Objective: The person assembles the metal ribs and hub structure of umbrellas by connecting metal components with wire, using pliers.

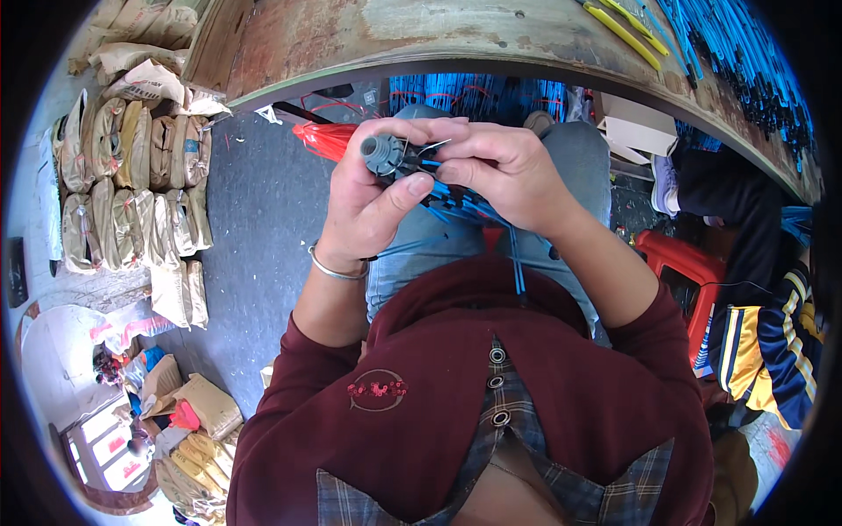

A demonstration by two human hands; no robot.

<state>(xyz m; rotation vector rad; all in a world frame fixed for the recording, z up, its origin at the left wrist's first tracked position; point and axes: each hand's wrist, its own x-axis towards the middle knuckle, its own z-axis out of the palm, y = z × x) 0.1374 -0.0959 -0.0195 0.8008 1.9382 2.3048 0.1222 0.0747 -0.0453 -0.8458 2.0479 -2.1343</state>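
A grey ridged plastic hub (381, 152) is gripped in my left hand (355, 206), the thumb pressed against its side and the fingers curled over it. Thin blue rods (465, 206) with black fittings gather at the hub and hang down over my lap. My right hand (517, 175) is closed beside the hub, with thumb and forefinger pinching the end of a blue rod. A thin pale wire (436, 143) loops between both hands; which fingers hold it is hard to tell. The fingers partly cover the point where rods and hub meet.
Ahead stands a wooden bench (377, 35) bearing yellow-handled tools (623, 33) and piled blue rods (745, 79). Wrapped brown packages (132, 219) are stacked at left. A red plastic bag (317, 140) lies beyond my left hand. At right are a red stool (697, 254) and another person's leg (732, 197).
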